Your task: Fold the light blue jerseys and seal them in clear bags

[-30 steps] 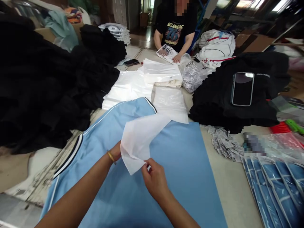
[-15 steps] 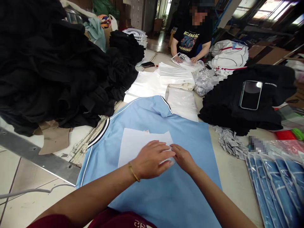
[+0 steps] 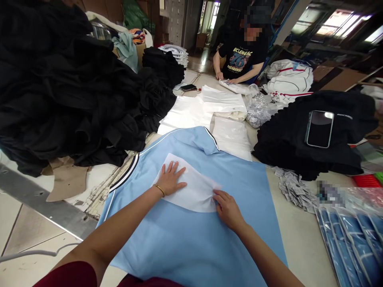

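Note:
A light blue jersey (image 3: 242,179) with black-and-white striped trim lies spread on the table before me. On top of it rests a thin white sheet (image 3: 191,187), slanted and slightly rumpled toward its right end. My left hand (image 3: 171,178) lies flat on the sheet's left part, fingers spread. At the right edge, my right hand (image 3: 228,208) has its fingers bent around the sheet's border, pinching it. The fingertips there are partly hidden by the sheet and hand.
A large heap of black cloth (image 3: 68,91) rises on the left. White bags (image 3: 230,135) lie beyond the jersey. To the right are black garments (image 3: 287,135) with a phone (image 3: 320,128) on top, loose tags (image 3: 295,189) and bagged blue garments (image 3: 348,235). Across the table a person (image 3: 239,59) handles white cloth.
My left hand has moved left and spread out on the sheet, away from my right hand. The sheet has turned to a slant, its right end now at my right hand.

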The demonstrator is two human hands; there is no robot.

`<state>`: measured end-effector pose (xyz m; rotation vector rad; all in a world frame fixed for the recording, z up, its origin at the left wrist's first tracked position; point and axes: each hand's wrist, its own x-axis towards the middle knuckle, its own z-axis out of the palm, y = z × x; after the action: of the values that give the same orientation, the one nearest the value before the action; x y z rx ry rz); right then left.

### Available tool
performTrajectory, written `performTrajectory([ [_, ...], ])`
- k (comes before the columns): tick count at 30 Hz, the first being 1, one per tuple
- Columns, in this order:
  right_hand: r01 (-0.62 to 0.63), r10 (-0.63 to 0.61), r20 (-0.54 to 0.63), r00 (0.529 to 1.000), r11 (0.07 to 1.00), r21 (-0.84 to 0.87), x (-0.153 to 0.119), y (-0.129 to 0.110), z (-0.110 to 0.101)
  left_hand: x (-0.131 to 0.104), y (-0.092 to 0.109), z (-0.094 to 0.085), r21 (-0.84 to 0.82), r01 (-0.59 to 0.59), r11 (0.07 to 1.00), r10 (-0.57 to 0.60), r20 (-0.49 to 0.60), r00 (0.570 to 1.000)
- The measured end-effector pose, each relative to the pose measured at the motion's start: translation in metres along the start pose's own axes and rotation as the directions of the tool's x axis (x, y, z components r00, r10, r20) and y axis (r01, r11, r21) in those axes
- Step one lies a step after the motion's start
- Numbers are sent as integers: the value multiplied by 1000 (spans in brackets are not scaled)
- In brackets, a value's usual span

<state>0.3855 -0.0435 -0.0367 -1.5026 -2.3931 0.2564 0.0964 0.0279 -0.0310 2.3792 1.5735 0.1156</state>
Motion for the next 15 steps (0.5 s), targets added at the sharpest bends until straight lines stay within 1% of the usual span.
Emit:
performTrajectory([
  [1, -12, 11, 10, 1000, 1000, 17, 2, 3, -5, 4, -7, -4, 6, -51, 999, 50, 11, 999],
  [2, -53, 53, -1, 999, 997, 51, 6, 7, -11, 7, -12, -7, 9, -100, 995, 100, 19, 995],
  [3, -123, 127, -25, 992, 987, 107, 12, 13, -19, 10, -15, -10, 8, -142, 990, 142, 22, 990],
  [4, -228, 243, -55, 968, 953, 199, 22, 19, -27, 11, -15, -12, 5, -168, 986, 168, 13, 986],
  [5, -345, 385, -75, 920, 885, 312, 35, 26, -35, 13, -14, -14, 0, -179, 984, 179, -7, 984],
  [6, -449, 523, -71, 849, 786, 425, 50, 33, -43, 14, -10, -14, -4, -180, 984, 179, -34, 983],
  [7, -524, 633, -42, 773, 674, 521, 68, 39, -49, 16, -6, -13, -7, -175, 985, 174, -57, 983],
  [8, -572, 708, 0, 706, 570, 590, 88, 44, -53, 18, -1, -11, -10, -168, 986, 167, -70, 983],
  [9, -599, 749, 48, 661, 488, 635, 108, 48, -55, 20, 4, -9, -11, -161, 987, 160, -69, 985],
  [12, -636, 781, 178, 599, 329, 698, 166, 54, -49, 27, 12, 2, -1, -129, 992, 129, -48, 991],
  [15, -656, 800, 283, 530, 175, 734, 207, 57, -35, 26, 12, 10, 16, -119, 993, 120, -71, 990],
])
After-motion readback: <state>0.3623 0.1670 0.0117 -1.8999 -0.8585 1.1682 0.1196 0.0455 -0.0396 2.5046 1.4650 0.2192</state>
